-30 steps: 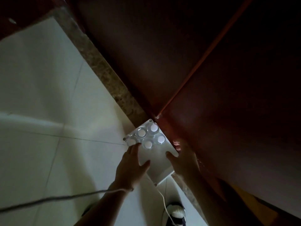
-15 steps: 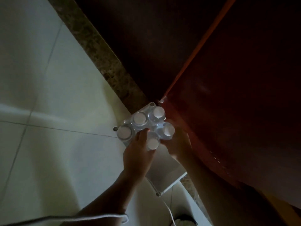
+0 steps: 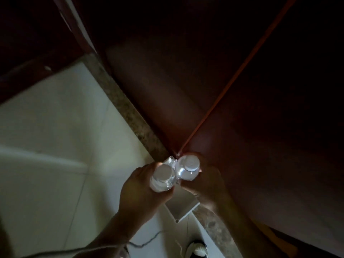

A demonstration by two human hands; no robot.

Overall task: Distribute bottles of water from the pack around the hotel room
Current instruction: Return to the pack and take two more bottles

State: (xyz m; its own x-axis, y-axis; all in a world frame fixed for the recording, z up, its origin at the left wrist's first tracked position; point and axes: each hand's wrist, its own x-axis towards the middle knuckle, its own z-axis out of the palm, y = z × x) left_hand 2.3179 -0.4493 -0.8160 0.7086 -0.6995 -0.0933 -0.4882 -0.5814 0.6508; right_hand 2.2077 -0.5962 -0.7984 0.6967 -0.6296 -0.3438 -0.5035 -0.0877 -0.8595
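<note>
I look straight down in dim light. My left hand (image 3: 141, 189) is wrapped around a clear water bottle with a white cap (image 3: 163, 176), held upright. My right hand (image 3: 206, 180) grips a second white-capped water bottle (image 3: 188, 167) right beside it; the two bottles touch. Both are raised above the white pack (image 3: 181, 204) on the floor, most of which is hidden under my hands. A bit of the pack's plastic wrap (image 3: 170, 161) shows behind the bottles.
Dark red-brown wooden cabinet doors (image 3: 242, 90) fill the right and top, with a speckled stone skirting strip (image 3: 130, 112) along their base. Pale floor tiles (image 3: 46, 146) spread to the left. A thin cable (image 3: 145, 243) and a shoe (image 3: 197, 249) lie near the bottom edge.
Both hands reached into the group of bottles, closed on one bottle each, and lifted them up toward the camera.
</note>
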